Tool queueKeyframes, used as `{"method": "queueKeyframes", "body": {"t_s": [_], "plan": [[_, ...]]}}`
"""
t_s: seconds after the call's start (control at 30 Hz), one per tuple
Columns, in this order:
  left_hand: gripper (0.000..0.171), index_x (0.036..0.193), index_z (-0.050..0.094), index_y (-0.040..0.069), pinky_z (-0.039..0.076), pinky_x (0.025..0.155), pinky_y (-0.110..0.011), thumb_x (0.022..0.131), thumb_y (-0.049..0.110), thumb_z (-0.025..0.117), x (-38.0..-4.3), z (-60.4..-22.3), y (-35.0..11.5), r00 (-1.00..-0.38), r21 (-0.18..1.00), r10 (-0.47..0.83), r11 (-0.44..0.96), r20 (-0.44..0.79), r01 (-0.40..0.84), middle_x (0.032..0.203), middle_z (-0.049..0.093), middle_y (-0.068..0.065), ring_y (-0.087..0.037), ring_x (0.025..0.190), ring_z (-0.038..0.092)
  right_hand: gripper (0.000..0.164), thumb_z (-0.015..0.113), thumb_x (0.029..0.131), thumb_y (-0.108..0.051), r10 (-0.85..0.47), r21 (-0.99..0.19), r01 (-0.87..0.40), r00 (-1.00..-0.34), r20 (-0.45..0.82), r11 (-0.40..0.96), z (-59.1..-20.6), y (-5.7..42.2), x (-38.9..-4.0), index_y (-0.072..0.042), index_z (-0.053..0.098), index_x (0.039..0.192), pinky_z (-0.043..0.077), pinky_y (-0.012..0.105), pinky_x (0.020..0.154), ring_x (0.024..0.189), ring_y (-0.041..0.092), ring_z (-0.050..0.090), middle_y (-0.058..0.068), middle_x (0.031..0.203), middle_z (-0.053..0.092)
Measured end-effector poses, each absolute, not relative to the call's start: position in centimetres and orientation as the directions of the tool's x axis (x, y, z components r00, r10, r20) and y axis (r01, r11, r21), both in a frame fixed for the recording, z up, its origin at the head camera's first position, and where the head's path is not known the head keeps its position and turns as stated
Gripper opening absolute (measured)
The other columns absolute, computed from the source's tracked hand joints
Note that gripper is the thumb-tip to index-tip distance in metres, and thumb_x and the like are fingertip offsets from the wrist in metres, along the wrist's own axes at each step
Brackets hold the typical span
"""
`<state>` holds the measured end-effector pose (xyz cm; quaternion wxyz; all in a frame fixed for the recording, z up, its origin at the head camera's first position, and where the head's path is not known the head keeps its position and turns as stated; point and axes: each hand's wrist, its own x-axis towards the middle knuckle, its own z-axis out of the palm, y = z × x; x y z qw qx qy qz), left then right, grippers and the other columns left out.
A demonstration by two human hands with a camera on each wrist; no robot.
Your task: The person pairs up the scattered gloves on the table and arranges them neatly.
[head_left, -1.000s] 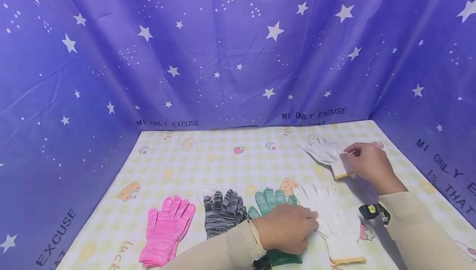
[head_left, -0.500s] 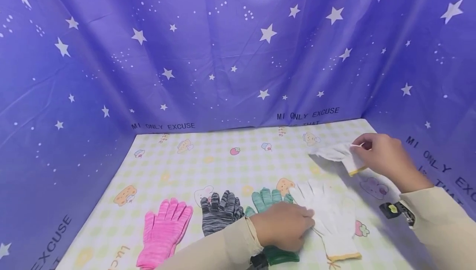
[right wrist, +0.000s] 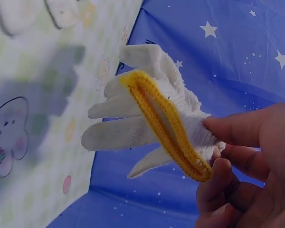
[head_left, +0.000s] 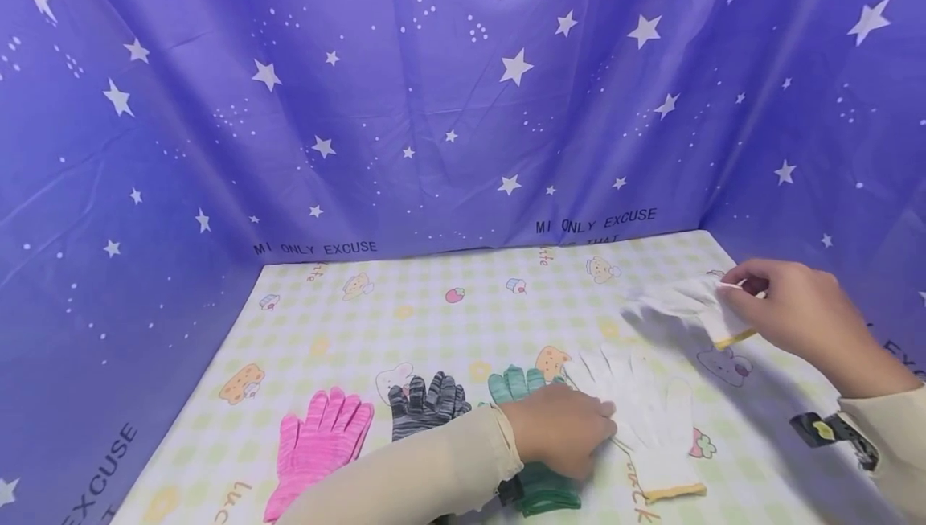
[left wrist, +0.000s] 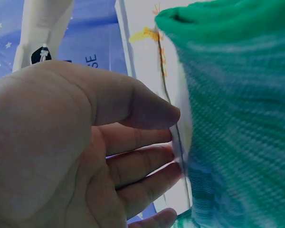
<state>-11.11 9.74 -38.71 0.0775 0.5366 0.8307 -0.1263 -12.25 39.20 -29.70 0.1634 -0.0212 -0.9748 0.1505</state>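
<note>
Pinched at its cuff edge, a white knit glove (right wrist: 123, 133) with a yellow hem hangs from my right hand (head_left: 803, 316) above the right side of the table. Its fingers point left, and the right wrist view looks toward the cuff opening. A second white glove (head_left: 637, 412) lies flat at front right, fingers away from me. My left hand (head_left: 560, 428) reaches across a green glove (left wrist: 237, 104), partly covering it; the fingertips rest right at the left edge of the flat white glove, with fingers fairly straight.
To the left lie a black-and-grey striped glove (head_left: 427, 408), partly behind my left sleeve (head_left: 419, 469), and a pink glove (head_left: 321, 436). A checked cloth with cartoon prints covers the table (head_left: 391, 332). Purple star-printed curtains (head_left: 405, 107) enclose the back and sides.
My right hand has moved to the right with the pinched white glove, lifting it off the table. My left hand has stayed at the flat white glove's edge. The head view has shifted slightly.
</note>
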Motion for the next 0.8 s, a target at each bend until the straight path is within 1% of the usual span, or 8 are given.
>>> {"method": "queueKeyframes", "body": {"t_s": [0.07,0.2,0.27,0.37,0.47,0.6,0.7,0.8], "plan": [[0.032,0.119,0.056,0.036,0.048,0.071,-0.021,0.087,0.038,0.058,-11.1,-38.6,10.0,-0.421,-0.116,0.859,0.405,-0.290,0.907,0.142,0.041,0.020,0.003,0.109,0.053,0.028,0.059,0.088,-0.050,0.082,-0.288,-0.016,-0.943,0.323,0.958,-29.9,39.6,-11.7,-0.025,0.068,0.097,0.031,0.029,0.048,0.054,0.010,0.046,-0.004,0.081,0.068],[0.024,0.109,0.057,0.036,0.046,0.062,-0.022,0.085,0.038,0.061,-10.9,-38.3,10.3,-0.444,-0.110,0.842,0.432,-0.308,0.895,0.136,0.044,0.022,0.002,0.089,0.053,0.026,0.062,0.088,-0.047,0.068,-0.282,-0.031,-0.940,0.335,0.959,-30.8,40.4,-10.6,-0.023,0.069,0.095,0.030,0.028,0.048,0.052,0.006,0.047,-0.005,0.078,0.068],[0.024,0.108,0.057,0.037,0.046,0.063,-0.023,0.085,0.037,0.062,-10.8,-38.2,10.4,-0.456,-0.098,0.831,0.450,-0.317,0.888,0.137,0.044,0.022,0.001,0.089,0.052,0.024,0.063,0.087,-0.045,0.066,-0.290,-0.036,-0.941,0.331,0.956,-31.5,40.9,-9.9,-0.023,0.069,0.094,0.031,0.027,0.049,0.053,0.004,0.048,-0.005,0.077,0.068],[0.030,0.113,0.057,0.037,0.046,0.065,-0.024,0.084,0.037,0.063,-10.8,-38.2,10.4,-0.467,-0.077,0.818,0.471,-0.336,0.879,0.142,0.041,0.021,0.003,0.097,0.052,0.023,0.065,0.087,-0.044,0.071,-0.306,-0.031,-0.946,0.316,0.952,-32.7,41.7,-9.0,-0.022,0.070,0.094,0.031,0.027,0.049,0.053,0.001,0.048,-0.005,0.077,0.068],[0.034,0.116,0.056,0.038,0.046,0.061,-0.023,0.082,0.037,0.065,-10.8,-38.2,10.5,-0.471,-0.069,0.808,0.480,-0.354,0.874,0.144,0.037,0.022,0.003,0.095,0.052,0.024,0.068,0.085,-0.042,0.082,-0.326,-0.021,-0.951,0.297,0.945,-34.0,42.4,-8.1,-0.020,0.071,0.094,0.032,0.028,0.051,0.055,-0.002,0.047,-0.003,0.077,0.069],[0.037,0.118,0.055,0.038,0.044,0.056,-0.024,0.082,0.037,0.064,-10.9,-38.2,10.7,-0.469,-0.075,0.799,0.478,-0.375,0.875,0.144,0.037,0.022,0.000,0.088,0.050,0.028,0.067,0.085,-0.044,0.112,-0.338,0.030,-0.967,0.227,0.941,-35.4,43.2,-6.8,-0.019,0.071,0.095,0.032,0.027,0.053,0.057,-0.002,0.046,-0.002,0.076,0.067],[0.038,0.120,0.054,0.037,0.044,0.056,-0.023,0.083,0.037,0.063,-10.8,-38.1,10.6,-0.467,-0.082,0.796,0.475,-0.384,0.876,0.143,0.038,0.021,0.000,0.088,0.050,0.034,0.064,0.086,-0.049,0.132,-0.337,0.075,-0.980,0.151,0.939,-36.1,43.5,-5.9,-0.017,0.070,0.097,0.032,0.026,0.051,0.056,0.002,0.046,-0.003,0.078,0.066],[0.036,0.118,0.055,0.037,0.044,0.056,-0.024,0.082,0.037,0.064,-10.8,-38.0,10.6,-0.470,-0.089,0.796,0.475,-0.380,0.876,0.140,0.039,0.022,-0.001,0.084,0.050,0.042,0.062,0.087,-0.051,0.145,-0.338,0.107,-0.985,0.091,0.935,-36.8,43.8,-5.3,-0.012,0.070,0.100,0.034,0.027,0.050,0.056,0.006,0.048,-0.001,0.079,0.067]]}}
